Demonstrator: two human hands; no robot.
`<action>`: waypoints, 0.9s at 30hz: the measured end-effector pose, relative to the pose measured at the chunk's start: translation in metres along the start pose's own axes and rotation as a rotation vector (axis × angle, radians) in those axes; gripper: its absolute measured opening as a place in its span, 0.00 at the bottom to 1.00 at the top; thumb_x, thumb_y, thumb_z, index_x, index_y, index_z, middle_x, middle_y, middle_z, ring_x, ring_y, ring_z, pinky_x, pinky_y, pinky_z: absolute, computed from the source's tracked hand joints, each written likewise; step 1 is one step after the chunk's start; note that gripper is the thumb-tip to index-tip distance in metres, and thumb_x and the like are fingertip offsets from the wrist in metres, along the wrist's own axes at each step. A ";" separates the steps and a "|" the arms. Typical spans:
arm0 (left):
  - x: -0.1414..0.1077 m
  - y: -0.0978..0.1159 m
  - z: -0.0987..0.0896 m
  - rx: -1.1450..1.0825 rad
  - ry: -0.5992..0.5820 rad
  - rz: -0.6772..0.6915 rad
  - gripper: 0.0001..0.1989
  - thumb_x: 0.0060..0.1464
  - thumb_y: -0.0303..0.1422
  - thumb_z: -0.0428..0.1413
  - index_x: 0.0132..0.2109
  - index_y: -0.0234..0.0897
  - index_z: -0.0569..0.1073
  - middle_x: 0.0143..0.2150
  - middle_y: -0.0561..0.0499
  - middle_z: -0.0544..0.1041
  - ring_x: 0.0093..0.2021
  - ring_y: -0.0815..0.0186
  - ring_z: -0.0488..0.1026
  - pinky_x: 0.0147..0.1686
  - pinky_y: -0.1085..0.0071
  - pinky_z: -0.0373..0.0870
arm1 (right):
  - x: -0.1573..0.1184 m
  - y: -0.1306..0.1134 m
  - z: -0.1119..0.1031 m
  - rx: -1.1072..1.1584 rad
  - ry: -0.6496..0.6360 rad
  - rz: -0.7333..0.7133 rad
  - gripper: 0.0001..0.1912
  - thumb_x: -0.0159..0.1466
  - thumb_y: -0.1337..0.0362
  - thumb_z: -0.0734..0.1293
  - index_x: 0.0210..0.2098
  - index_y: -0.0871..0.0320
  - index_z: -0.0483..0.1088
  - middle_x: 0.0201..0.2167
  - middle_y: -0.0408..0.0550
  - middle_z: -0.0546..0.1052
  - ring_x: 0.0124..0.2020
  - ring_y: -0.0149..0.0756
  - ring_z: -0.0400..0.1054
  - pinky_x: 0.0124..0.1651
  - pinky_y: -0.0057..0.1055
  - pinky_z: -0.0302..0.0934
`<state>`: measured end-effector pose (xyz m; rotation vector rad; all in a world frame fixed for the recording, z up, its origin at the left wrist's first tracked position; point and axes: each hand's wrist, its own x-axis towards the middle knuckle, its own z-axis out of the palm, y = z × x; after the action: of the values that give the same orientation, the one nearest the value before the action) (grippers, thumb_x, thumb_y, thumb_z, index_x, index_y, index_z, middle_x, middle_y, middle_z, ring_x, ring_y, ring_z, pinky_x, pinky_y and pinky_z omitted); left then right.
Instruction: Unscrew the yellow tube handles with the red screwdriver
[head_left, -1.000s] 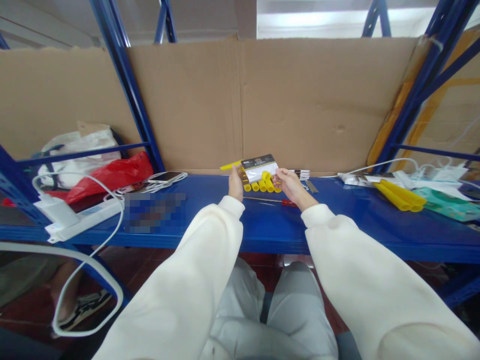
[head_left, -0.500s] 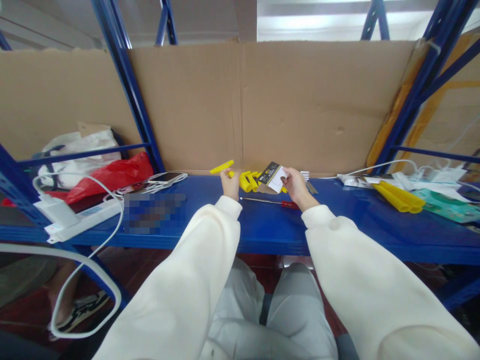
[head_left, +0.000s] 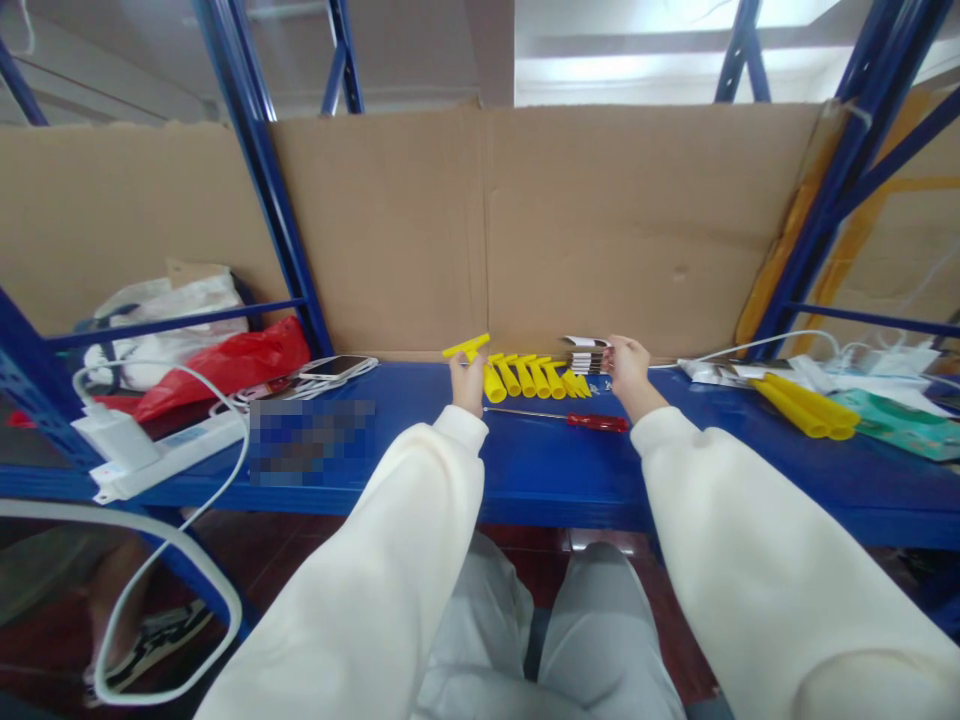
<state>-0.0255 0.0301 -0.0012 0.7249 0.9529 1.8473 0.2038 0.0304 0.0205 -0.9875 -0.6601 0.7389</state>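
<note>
My left hand (head_left: pixel 468 388) is closed around a small yellow T-shaped plastic piece (head_left: pixel 465 348), its crossbar showing above the fingers. Just right of it, a row of yellow plastic tubes (head_left: pixel 534 380) with open round ends lies on the blue table, followed by several small yellow pieces (head_left: pixel 576 385). My right hand (head_left: pixel 631 368) pinches a thin printed card (head_left: pixel 585 342), seen nearly edge-on. Under that card sits a stack of similar cards (head_left: pixel 585 363). A screwdriver with a red handle (head_left: pixel 597 423) lies in front of the tubes.
Left on the table are a phone (head_left: pixel 341 366) with white cables, a power strip (head_left: pixel 180 450) and a red bag (head_left: pixel 225 365). At right lie two larger yellow tubes (head_left: pixel 806 405) and a green packet (head_left: pixel 907 422). Cardboard (head_left: pixel 585 220) closes off the back.
My right hand has moved right and back, taking the card from over the yellow tubes to the card stack. The tubes and screwdriver handle are now uncovered. My left hand keeps the yellow piece.
</note>
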 end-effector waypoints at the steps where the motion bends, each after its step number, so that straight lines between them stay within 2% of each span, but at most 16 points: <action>1: -0.001 0.000 0.000 -0.002 -0.012 -0.002 0.24 0.53 0.21 0.60 0.56 0.37 0.68 0.30 0.56 0.75 0.26 0.71 0.74 0.30 0.77 0.72 | 0.007 -0.002 -0.002 -0.026 0.011 -0.014 0.11 0.63 0.69 0.67 0.27 0.54 0.61 0.14 0.32 0.63 0.13 0.23 0.55 0.15 0.17 0.50; 7: -0.007 -0.003 0.000 0.025 -0.049 -0.027 0.24 0.53 0.20 0.60 0.56 0.38 0.67 0.30 0.56 0.74 0.27 0.70 0.75 0.29 0.76 0.72 | 0.044 -0.008 -0.014 -0.223 -0.045 -0.033 0.15 0.66 0.63 0.68 0.27 0.53 0.60 0.15 0.34 0.63 0.14 0.23 0.55 0.17 0.19 0.52; 16: -0.015 -0.005 0.002 0.034 -0.133 -0.103 0.25 0.51 0.22 0.59 0.56 0.37 0.66 0.31 0.55 0.75 0.27 0.68 0.75 0.29 0.74 0.72 | 0.072 0.006 -0.011 -0.331 -0.026 0.040 0.14 0.62 0.65 0.72 0.29 0.53 0.62 0.17 0.37 0.66 0.17 0.28 0.59 0.22 0.26 0.58; 21: -0.017 -0.005 0.002 0.040 -0.159 -0.135 0.25 0.50 0.22 0.59 0.56 0.37 0.66 0.31 0.55 0.75 0.27 0.66 0.75 0.29 0.72 0.73 | 0.079 0.013 -0.015 -0.389 -0.035 0.186 0.06 0.66 0.67 0.67 0.40 0.53 0.65 0.21 0.41 0.70 0.19 0.30 0.63 0.23 0.27 0.60; 24: -0.016 -0.006 0.002 0.043 -0.160 -0.135 0.26 0.49 0.22 0.59 0.56 0.36 0.66 0.30 0.55 0.75 0.27 0.66 0.74 0.28 0.72 0.72 | 0.079 0.015 -0.020 -0.400 -0.068 0.178 0.12 0.65 0.67 0.66 0.46 0.50 0.63 0.24 0.41 0.70 0.21 0.32 0.67 0.25 0.28 0.63; 27: -0.016 -0.006 0.002 0.023 -0.187 -0.134 0.25 0.48 0.24 0.60 0.55 0.36 0.68 0.28 0.55 0.74 0.25 0.66 0.73 0.27 0.72 0.71 | 0.075 0.015 -0.025 -0.382 -0.050 0.130 0.16 0.62 0.67 0.68 0.47 0.49 0.63 0.26 0.41 0.71 0.23 0.33 0.69 0.26 0.29 0.65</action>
<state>-0.0151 0.0182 -0.0067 0.8130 0.8805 1.6236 0.2633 0.0834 0.0083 -1.3754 -0.8048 0.7683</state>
